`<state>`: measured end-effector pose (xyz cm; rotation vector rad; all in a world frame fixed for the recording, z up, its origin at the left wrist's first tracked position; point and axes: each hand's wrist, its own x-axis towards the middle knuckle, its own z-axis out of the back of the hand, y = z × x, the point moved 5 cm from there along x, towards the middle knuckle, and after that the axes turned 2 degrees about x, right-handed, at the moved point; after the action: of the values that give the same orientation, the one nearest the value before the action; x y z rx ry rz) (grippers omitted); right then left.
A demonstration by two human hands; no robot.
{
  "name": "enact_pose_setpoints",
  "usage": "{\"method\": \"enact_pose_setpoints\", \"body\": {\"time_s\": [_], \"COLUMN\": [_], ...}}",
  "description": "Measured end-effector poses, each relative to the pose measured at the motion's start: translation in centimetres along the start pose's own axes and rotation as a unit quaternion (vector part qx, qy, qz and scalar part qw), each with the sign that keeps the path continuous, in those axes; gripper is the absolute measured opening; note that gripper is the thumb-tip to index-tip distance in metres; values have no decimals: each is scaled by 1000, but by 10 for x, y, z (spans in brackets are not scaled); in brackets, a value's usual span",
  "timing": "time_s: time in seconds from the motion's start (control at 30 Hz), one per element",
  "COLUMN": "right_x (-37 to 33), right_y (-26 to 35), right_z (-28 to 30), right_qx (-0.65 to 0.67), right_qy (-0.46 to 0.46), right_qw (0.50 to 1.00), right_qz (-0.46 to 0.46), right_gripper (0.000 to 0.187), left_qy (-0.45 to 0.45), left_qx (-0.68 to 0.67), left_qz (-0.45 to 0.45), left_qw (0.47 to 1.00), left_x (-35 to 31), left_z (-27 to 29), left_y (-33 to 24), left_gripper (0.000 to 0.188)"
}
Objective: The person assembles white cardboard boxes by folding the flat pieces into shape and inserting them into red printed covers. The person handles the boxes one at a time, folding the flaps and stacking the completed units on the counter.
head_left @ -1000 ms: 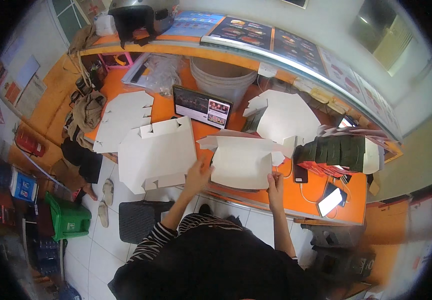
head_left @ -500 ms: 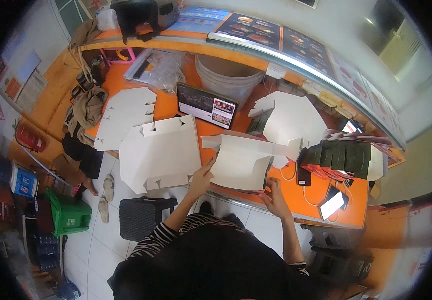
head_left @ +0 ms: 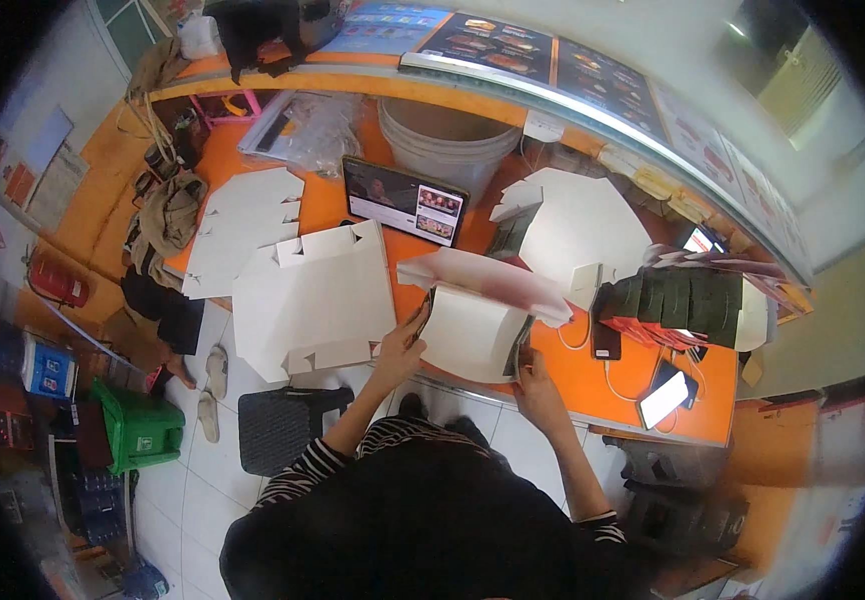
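Observation:
Between my hands is a partly folded cardboard box point(head_left: 468, 333), white on the inside, at the front edge of the orange table. Its long far flap point(head_left: 483, 275) stands raised and bowed, and the side walls are up. My left hand point(head_left: 401, 350) is closed on the left wall. My right hand point(head_left: 541, 388) grips the right wall near its front corner, fingers partly hidden behind the card. To the left lie flat white cardboard blanks point(head_left: 308, 300), overlapping one another. Another white cardboard blank point(head_left: 593, 225) lies behind the box to the right.
Folded dark-and-red cartons point(head_left: 673, 305) are stacked at the right. Nearby are a dark phone point(head_left: 607, 335) on a cable and a lit phone point(head_left: 664, 401). A tablet point(head_left: 405, 200) leans before a large bucket point(head_left: 448, 145). A black stool point(head_left: 288, 430) stands below the table.
The box's far flap has risen and bent inward, and its right wall stands more upright. My right hand has shifted slightly left. The whole view has moved a little.

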<state>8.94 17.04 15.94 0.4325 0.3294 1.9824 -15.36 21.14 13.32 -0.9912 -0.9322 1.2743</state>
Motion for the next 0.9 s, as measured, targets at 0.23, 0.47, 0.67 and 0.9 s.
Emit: {"method": "enact_pose_setpoints", "body": {"time_s": [0.23,0.47,0.67,0.9], "right_x": [43,55,59,55], "right_y": [-28,-45,-48,-30], "right_z": [30,23,13,14], "right_qx": [177,62,16,-58], "right_qy": [-37,-150,-154,-106], "right_qw": [945,951,964,939], "right_qz": [-271,-262,-217,-322], "right_gripper": [45,44,32,32], "left_qy": [-175,-153,-219,-187], "left_qx": [164,78,46,116], "left_qz": [-210,37,11,11], "left_qw": [948,984,974,975], "left_x": [13,57,66,56], "left_z": [2,-10,-15,-13], "left_y": [-7,-9,7,-3], "left_gripper": [36,28,30,32]}}
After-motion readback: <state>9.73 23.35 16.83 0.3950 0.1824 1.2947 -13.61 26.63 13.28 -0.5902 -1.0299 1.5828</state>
